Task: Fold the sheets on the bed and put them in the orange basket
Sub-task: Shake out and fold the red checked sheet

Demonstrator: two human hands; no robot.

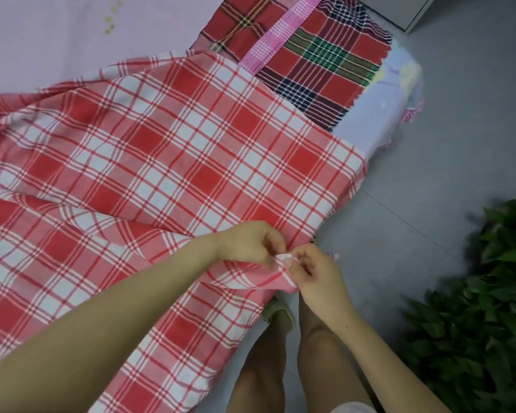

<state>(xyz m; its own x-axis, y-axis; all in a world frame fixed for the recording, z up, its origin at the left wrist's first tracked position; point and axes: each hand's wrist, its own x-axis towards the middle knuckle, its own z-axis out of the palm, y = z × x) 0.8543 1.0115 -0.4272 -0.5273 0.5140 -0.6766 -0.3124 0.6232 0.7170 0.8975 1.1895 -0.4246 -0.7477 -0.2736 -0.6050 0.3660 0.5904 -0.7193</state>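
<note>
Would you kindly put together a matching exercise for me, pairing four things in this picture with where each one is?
Things:
1. red-and-white checked sheet
2. dark plaid sheet
3. pink checked cloth
4. leafy plant

Places:
A. beside the bed, on the right
B. lying across the dark plaid sheet
C. corner pinched by the left hand and right hand
D. at the bed's far end

Pairs: 1-C, 2-D, 3-B, 4-A.

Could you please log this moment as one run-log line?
left hand: pinches red checked sheet corner | right hand: pinches same corner | dark plaid sheet: on bed
</note>
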